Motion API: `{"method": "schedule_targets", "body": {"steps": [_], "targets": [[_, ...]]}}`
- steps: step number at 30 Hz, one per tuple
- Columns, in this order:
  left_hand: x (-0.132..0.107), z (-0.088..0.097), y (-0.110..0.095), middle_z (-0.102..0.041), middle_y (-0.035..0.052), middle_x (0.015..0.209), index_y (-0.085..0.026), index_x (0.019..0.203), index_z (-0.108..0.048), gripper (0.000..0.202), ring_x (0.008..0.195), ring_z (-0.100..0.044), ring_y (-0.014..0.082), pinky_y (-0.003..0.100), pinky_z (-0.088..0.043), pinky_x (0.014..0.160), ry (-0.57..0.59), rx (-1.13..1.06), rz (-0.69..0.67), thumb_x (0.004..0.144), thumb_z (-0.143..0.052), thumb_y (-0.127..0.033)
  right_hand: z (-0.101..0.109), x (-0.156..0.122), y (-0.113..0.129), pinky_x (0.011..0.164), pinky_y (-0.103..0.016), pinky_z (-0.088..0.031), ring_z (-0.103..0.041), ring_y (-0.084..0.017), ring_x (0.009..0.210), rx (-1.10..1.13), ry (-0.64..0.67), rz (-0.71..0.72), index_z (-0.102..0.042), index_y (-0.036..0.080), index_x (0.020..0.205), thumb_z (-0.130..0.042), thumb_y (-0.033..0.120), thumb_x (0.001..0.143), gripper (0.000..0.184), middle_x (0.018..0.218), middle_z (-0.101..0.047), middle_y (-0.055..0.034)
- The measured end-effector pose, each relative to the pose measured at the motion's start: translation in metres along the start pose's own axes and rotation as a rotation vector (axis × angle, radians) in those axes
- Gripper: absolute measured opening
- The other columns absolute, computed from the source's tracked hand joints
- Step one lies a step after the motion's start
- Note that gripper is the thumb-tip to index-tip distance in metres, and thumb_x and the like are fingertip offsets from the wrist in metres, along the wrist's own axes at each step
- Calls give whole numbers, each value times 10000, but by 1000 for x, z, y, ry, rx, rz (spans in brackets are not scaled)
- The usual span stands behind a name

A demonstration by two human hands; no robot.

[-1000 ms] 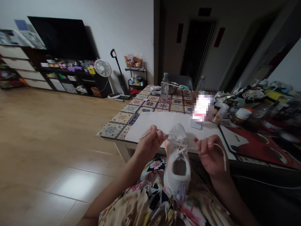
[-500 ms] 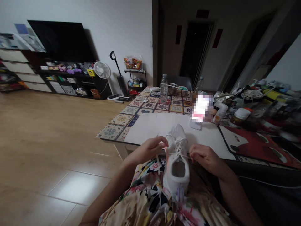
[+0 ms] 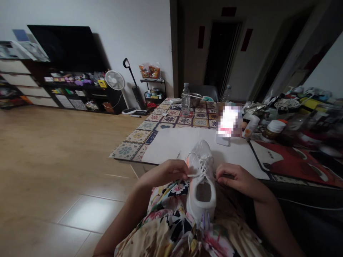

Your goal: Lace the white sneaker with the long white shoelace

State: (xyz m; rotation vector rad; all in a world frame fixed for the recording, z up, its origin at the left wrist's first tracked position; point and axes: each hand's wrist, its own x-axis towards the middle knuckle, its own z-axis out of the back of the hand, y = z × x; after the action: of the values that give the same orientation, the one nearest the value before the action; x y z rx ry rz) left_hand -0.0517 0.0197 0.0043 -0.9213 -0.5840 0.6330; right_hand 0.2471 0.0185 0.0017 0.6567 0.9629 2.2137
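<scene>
A white sneaker [image 3: 201,203] with orange on its left side rests on my lap, toe pointing away against the table edge, its opening facing me. White laces [image 3: 205,165] criss-cross up its tongue. On the left of the shoe, my left hand [image 3: 174,170] pinches one lace end, which stretches to the eyelets. Across from it, my right hand [image 3: 232,175] is closed with fingertips together around the other lace, just right of the shoe. Floral cloth [image 3: 160,221] covers my lap under the shoe.
A patterned table [image 3: 128,150] carries a white sheet [image 3: 166,144], a blurred lit phone [image 3: 228,121], a plastic bottle [image 3: 185,100] and a metal bowl [image 3: 195,100]. At right lie a red mat [image 3: 297,162], a white-capped jar [image 3: 273,130] and clutter. A fan [image 3: 115,80] stands beyond.
My left hand has come down and closed on the lace close to the eyelets; the lace end that hung below it is now drawn sideways. My right hand has barely moved.
</scene>
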Motion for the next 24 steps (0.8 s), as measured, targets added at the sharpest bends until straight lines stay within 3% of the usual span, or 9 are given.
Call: {"method": "schedule_targets", "body": {"steps": [4,7,10,14,20,24], "targets": [[2,-2,-4,-629,94,921,-146,775,-649,285,898,-590,190,296,-454,822,-80,-161,-162,861,-654,-418,1,-3,1,766,-291,-449,-588,-183,840,-4,-28,50,-631,205,845,-587,361,923,180,866,-639,-31],[7,-10,-6,-641,86,925,-150,732,-636,293,887,-593,180,290,-449,819,-194,-352,-143,828,-698,-419,0,-4,4,746,-288,-437,-556,-170,794,81,-4,103,-628,214,812,-602,386,916,202,818,-586,-13],[14,-22,-6,-679,78,908,-143,700,-623,310,889,-606,178,286,-444,831,-253,-561,-115,786,-746,-414,-4,-1,6,812,-303,-442,-557,-175,856,299,-22,165,-629,211,764,-644,443,882,260,873,-565,-20],[22,-42,-3,-691,64,806,-137,715,-648,313,812,-626,177,290,-453,789,-253,-754,-141,734,-797,-412,-24,9,7,927,-367,-443,-601,-214,996,705,-117,153,-618,214,743,-699,469,834,283,965,-654,-41],[31,-58,3,-593,5,596,-122,645,-632,395,582,-528,107,218,-381,587,-368,-850,-77,639,-853,-449,-53,25,11,628,-250,-452,-563,-135,622,948,-361,73,-663,202,714,-818,437,719,282,640,-650,11],[36,-59,2,-551,-7,552,-123,628,-630,419,539,-486,96,212,-360,548,-399,-887,-55,614,-860,-474,-57,29,13,528,-229,-411,-508,-113,518,999,-418,40,-639,191,639,-847,471,660,350,540,-592,27]]}}
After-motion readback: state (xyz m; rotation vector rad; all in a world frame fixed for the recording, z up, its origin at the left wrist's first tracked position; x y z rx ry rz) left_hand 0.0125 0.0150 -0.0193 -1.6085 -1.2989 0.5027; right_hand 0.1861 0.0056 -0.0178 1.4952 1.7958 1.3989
